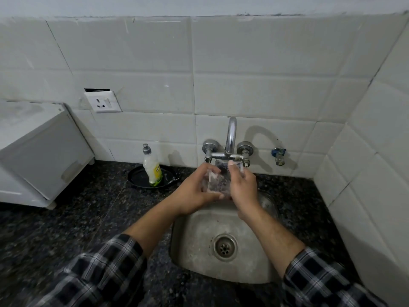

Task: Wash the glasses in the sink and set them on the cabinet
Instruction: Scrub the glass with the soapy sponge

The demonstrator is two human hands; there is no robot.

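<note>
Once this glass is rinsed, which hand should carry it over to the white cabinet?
Probably the left hand: it already cups the glass, and the cabinet stands on that side. The right hand is farther away.

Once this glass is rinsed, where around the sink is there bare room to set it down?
Both hands hold the glass under the tap. Free: the white cabinet's top, and dark counter between cabinet and sink. Crowded: the black tray holding the soap bottle. Right of the sink only a narrow strip.
</note>
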